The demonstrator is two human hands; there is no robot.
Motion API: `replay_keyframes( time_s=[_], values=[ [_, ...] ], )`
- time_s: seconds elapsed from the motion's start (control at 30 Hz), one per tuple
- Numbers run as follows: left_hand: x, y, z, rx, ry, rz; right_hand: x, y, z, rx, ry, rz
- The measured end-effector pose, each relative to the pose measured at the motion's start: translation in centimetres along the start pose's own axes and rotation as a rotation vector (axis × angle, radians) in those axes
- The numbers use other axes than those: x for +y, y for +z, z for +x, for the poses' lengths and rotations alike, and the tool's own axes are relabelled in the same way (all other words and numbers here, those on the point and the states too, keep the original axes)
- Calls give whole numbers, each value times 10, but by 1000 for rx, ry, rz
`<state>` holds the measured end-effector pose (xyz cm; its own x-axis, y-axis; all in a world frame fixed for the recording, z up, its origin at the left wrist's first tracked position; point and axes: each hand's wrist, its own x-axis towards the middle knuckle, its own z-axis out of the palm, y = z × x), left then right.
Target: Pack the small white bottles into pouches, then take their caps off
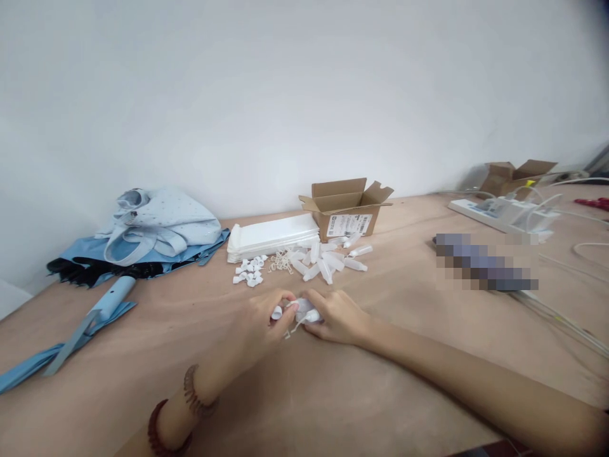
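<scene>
My left hand (264, 314) is closed, with a small white cap (276, 312) between its fingers. Thin white plastic loops hang just below its fingertips. Facing it, my right hand (342, 316) curls round a small translucent plastic bottle (302, 307) whose white tip (312, 316) points towards me. The two hands nearly meet over the table, and fingers partly hide what they hold. Beyond them lies a pile of similar translucent bottles (328, 263). Left of that pile are small white plastic links (280, 261) and a heap of white caps (250, 271).
Behind the pile, an open cardboard box (349, 219) stands beside stacked white packets (273, 235). A light blue bag (162, 219) rests on a blue umbrella (111, 298) at left. At right are a blurred-out dark object (485, 261), a power strip (499, 216) with cables, and another box (504, 178).
</scene>
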<state>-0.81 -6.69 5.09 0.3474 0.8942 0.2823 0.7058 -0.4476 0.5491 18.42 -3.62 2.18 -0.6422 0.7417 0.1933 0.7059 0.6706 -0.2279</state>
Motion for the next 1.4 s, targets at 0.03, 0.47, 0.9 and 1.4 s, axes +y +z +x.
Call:
replay_keyframes(
  time_s=[0.03,0.47,0.9,1.4],
  values=[
    [-1,1,-1,0,6,15,0,0,0,9,-5,3],
    [-1,2,0,-46,-36,99,-1,-1,1,4,0,-13],
    [1,-10,2,-31,70,86,-1,0,0,-22,30,0],
    [4,-8,4,-40,-105,-28,0,3,0,2,16,5]
  ],
)
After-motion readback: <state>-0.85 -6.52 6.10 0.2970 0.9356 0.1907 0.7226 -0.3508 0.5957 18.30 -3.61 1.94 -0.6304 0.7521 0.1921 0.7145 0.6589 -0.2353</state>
